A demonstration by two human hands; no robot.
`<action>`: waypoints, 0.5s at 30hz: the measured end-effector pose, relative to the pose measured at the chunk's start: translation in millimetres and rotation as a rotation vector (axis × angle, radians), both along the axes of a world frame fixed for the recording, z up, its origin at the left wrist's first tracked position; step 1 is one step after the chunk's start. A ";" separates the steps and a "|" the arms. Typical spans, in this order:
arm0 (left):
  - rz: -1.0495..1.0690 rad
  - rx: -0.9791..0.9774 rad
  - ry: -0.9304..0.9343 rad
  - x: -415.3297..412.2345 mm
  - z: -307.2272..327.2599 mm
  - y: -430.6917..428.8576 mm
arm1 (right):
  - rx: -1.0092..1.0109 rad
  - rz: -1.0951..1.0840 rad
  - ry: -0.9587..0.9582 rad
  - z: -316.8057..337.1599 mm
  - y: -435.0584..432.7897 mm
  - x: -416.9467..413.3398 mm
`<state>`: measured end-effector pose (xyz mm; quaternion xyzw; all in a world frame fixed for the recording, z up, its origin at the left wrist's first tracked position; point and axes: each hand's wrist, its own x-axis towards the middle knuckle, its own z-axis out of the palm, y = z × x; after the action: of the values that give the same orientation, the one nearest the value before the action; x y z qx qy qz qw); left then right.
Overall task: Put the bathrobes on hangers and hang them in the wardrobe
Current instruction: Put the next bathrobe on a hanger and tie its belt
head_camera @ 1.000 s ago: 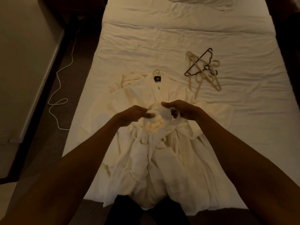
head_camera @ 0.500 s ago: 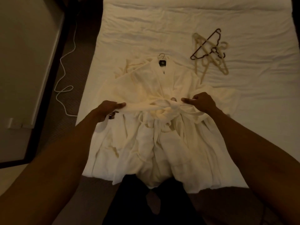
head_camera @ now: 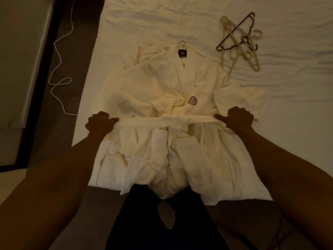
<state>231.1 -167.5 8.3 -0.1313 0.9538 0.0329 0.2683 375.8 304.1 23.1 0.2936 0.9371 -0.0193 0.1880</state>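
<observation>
well, nearest the camera, at the bottom middle of the frame, stand the person's dark trousers [head_camera: 162, 222], tight against the foot of the bed [head_camera: 288, 105]. both forearms run up from the lower corners, spread wide and reaching toward the middle. the left hand [head_camera: 100, 123] is clenched round one end of the belt [head_camera: 162, 121], knuckles up, thumb lying along the fabric and pointing inward. the right hand [head_camera: 239, 120] grips the other end the same way, thumb pointing left. the belt is stretched level between the two fists, with a knot at its middle over the waist of the bathrobe [head_camera: 162, 83].

the bathrobe lies face up on the bed in the centre of the frame, hem hanging over the near edge, collar away from the camera. an embroidered emblem [head_camera: 192, 101] shows just above the knot, right of centre, and a dark label [head_camera: 182, 53] sits inside the neck. a metal hanger hook [head_camera: 182, 43] pokes out past the collar.

farther off, in the upper right, a heap of loose hangers [head_camera: 239, 42] lies on the sheet, one dark over several pale ones, apart from the bathrobe. at the upper left a white cable [head_camera: 57, 69] loops across the floor beside the bed.
</observation>
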 end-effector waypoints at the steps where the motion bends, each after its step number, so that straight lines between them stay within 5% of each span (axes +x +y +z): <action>1: -0.050 -0.009 0.010 4.1 -0.1 8.5 | -0.011 0.010 -0.019 -3.0 -9.5 -1.5; 5: -0.307 0.246 0.164 21.0 1.8 63.2 | -0.190 0.144 0.056 -17.5 -57.0 -13.8; 10: -0.628 0.390 -0.072 41.1 -3.5 128.6 | -0.387 0.393 0.039 -26.7 -89.9 -27.6; 15: -0.439 0.531 -0.218 40.2 -11.0 147.3 | -0.631 0.220 0.037 -37.6 -72.5 -30.1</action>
<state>271.3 -20.2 -2.7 0.1480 0.8832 0.2071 0.3939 345.6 231.6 -14.6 0.1174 0.9143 -0.2934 0.2534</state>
